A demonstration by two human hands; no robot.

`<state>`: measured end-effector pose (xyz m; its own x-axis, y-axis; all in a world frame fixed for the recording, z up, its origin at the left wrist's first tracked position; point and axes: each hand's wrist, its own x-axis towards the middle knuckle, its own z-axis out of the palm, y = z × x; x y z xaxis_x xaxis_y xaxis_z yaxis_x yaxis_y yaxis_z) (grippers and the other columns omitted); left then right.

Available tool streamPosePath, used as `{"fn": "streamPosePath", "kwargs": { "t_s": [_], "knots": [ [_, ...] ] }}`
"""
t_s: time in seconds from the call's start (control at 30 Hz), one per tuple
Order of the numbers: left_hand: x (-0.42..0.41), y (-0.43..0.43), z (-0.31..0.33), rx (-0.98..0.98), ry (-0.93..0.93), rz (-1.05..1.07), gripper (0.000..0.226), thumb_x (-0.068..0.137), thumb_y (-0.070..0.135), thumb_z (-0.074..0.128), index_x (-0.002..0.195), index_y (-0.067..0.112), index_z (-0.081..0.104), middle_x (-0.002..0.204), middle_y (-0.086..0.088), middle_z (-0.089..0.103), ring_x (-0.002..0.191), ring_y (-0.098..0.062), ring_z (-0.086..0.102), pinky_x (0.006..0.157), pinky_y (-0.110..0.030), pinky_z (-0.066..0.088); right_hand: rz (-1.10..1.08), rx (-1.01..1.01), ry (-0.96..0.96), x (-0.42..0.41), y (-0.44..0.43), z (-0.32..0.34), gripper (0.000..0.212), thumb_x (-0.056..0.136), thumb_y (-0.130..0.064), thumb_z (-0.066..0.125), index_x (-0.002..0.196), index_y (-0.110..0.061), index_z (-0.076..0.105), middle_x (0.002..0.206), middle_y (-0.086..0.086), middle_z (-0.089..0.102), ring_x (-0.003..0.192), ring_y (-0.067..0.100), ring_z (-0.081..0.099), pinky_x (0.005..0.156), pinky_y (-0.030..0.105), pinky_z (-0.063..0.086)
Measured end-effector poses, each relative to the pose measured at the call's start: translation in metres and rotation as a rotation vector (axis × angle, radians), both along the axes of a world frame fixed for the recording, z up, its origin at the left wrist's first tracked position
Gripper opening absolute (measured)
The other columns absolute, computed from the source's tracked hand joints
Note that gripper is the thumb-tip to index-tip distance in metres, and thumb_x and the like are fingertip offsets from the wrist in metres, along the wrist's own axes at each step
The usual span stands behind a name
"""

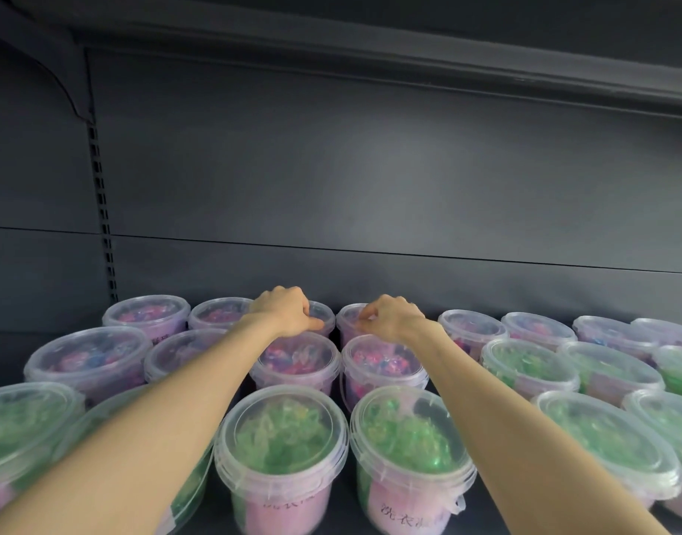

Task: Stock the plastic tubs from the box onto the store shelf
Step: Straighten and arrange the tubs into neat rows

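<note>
At twelve o'clock on the dark shelf (7,353), left grip (287,311) and right grip (393,319) each clamped a clear plastic tub (349,315); stocking looked nearly done.

Back: pink/purple tubs (381,364); front: green tubs (281,434); shelf (370,187) dk grey.

5 o'clock: clear round plastic tub w/ green contents (408,438), pink label (403,513) reads "洗衣", further chars cut off by frame edge. 6 o'clock: twin tub (281,438), label chars too blurred to read.
</note>
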<state>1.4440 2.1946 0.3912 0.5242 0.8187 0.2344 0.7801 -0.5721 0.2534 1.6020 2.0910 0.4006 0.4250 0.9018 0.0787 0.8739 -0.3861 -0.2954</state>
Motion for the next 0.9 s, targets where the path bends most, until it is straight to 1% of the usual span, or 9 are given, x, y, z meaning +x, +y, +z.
{"fn": "streamPosePath", "kwargs": {
  "t_s": [0.13,0.23,0.33,0.43,0.5,0.57,0.67,0.77,0.9],
  "knots": [
    [0.003,-0.001,0.0,0.058,0.031,0.019,0.04,0.078,0.059,0.061,0.101,0.028,0.068,0.117,-0.007,0.062,0.106,-0.032,0.055,0.076,-0.031,0.038,-0.044,-0.023,-0.056,0.001,0.003,-0.001,0.043,0.091,-0.046,0.048,0.125,-0.023,0.06,0.127,0.01,0.057,0.12,0.036,0.046,0.1,0.039,0.042],
    [0.005,-0.001,-0.001,0.07,0.057,0.022,0.04,0.079,0.06,0.059,0.101,0.028,0.067,0.116,-0.006,0.064,0.106,-0.032,0.056,0.076,-0.031,0.038,-0.035,-0.036,-0.059,0.002,0.005,-0.001,0.045,0.092,-0.048,0.046,0.126,-0.022,0.059,0.128,0.009,0.058,0.123,0.035,0.044,0.104,0.039,0.038],
    [0.005,-0.002,-0.002,0.032,0.06,0.015,0.041,0.08,0.061,0.056,0.096,0.025,0.067,0.114,-0.003,0.064,0.104,-0.03,0.057,0.075,-0.031,0.039,-0.02,-0.069,-0.054,0.004,0.005,-0.001,0.045,0.093,-0.048,0.044,0.127,-0.022,0.058,0.13,0.008,0.057,0.126,0.035,0.042,0.107,0.041,0.034],
    [0.003,-0.007,0.004,-0.075,0.11,-0.036,0.05,0.085,0.061,0.048,0.096,0.016,0.067,0.113,-0.004,0.064,0.101,-0.027,0.058,0.079,-0.032,0.045,0.039,-0.11,0.0,0.003,-0.006,0.004,0.046,0.096,-0.049,0.04,0.134,-0.027,0.052,0.137,0.006,0.053,0.13,0.035,0.039,0.109,0.041,0.029],
    [-0.005,-0.015,0.007,-0.101,0.106,-0.08,0.048,0.088,0.055,0.049,0.105,0.014,0.066,0.121,-0.006,0.062,0.108,-0.026,0.056,0.087,-0.033,0.045,0.073,-0.055,0.017,0.0,-0.019,0.007,0.044,0.097,-0.045,0.039,0.133,-0.024,0.054,0.136,0.006,0.054,0.126,0.034,0.045,0.106,0.038,0.031],
    [-0.02,-0.03,0.01,-0.041,-0.015,-0.127,0.042,0.088,0.048,0.053,0.116,0.018,0.063,0.129,-0.005,0.058,0.116,-0.026,0.052,0.092,-0.031,0.041,0.073,0.087,0.063,-0.005,-0.038,0.009,0.041,0.095,-0.039,0.047,0.127,-0.017,0.058,0.127,0.01,0.06,0.118,0.036,0.05,0.102,0.037,0.036],
    [-0.044,-0.058,0.005,-0.006,-0.182,-0.215,0.033,0.085,0.045,0.058,0.11,0.026,0.067,0.123,0.0,0.061,0.114,-0.022,0.054,0.092,-0.03,0.041,0.143,0.163,0.075,-0.015,-0.071,0.0,0.037,0.089,-0.039,0.057,0.119,-0.019,0.063,0.119,0.009,0.064,0.11,0.036,0.056,0.095,0.037,0.044],
    [-0.058,-0.081,-0.007,-0.1,-0.107,-0.263,0.033,0.085,0.043,0.059,0.113,0.025,0.066,0.124,0.003,0.063,0.113,-0.017,0.055,0.097,-0.033,0.043,0.164,0.122,0.089,-0.026,-0.095,-0.014,0.032,0.088,-0.047,0.057,0.114,-0.032,0.066,0.126,0.001,0.064,0.118,0.033,0.053,0.1,0.038,0.043],
    [-0.061,-0.092,-0.012,-0.151,-0.116,-0.227,0.034,0.087,0.038,0.06,0.117,0.024,0.064,0.124,0.004,0.063,0.112,-0.015,0.056,0.094,-0.027,0.042,0.11,0.148,0.13,-0.028,-0.101,-0.018,0.035,0.087,-0.048,0.057,0.117,-0.034,0.066,0.127,-0.002,0.064,0.125,0.025,0.05,0.105,0.033,0.04]
  ]
}}
